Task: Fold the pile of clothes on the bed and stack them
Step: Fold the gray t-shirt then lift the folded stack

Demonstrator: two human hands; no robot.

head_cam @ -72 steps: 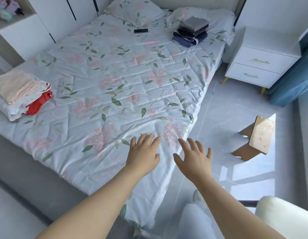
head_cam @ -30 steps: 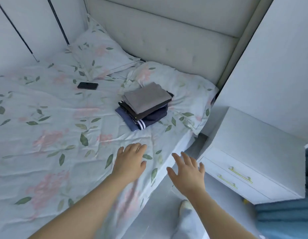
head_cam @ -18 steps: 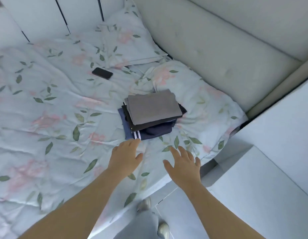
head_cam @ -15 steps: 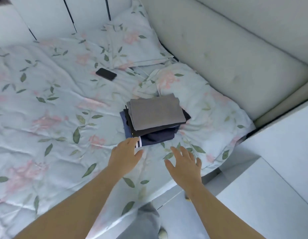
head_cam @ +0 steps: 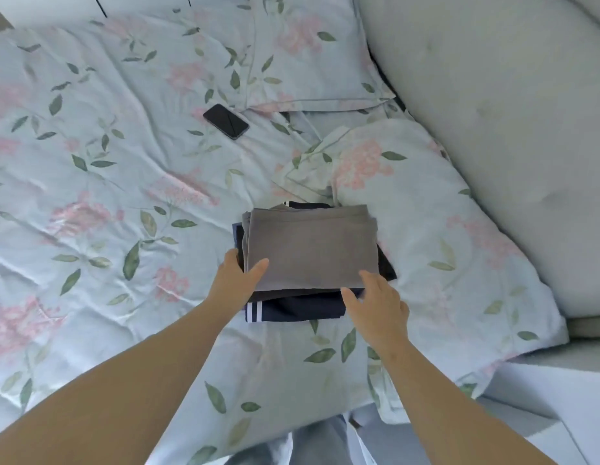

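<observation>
The person reaches both bare forearms forward over the bed (head_cam: 90, 203) to the stack of folded clothes (head_cam: 312, 246), which lies near the headboard (head_cam: 493, 112), against the left edge of the nearer pillow (head_cam: 426, 229). The left hand (head_cam: 240, 276) clasps the stack's near left corner, thumb flat on the grey top piece and fingers down the side. The right hand (head_cam: 375, 303) is spread and relaxed, its straight fingers touching the near right corner and gripping nothing. The left fingertips are hidden behind the stack, and the dark middle layers are hard to tell apart (only edges show). The stack's long axis runs left to right across the view; the navy bottom garment (head_cam: 292, 308) shows white stripes at its near left end. A phone (head_cam: 226, 120) lies well beyond the stack.
</observation>
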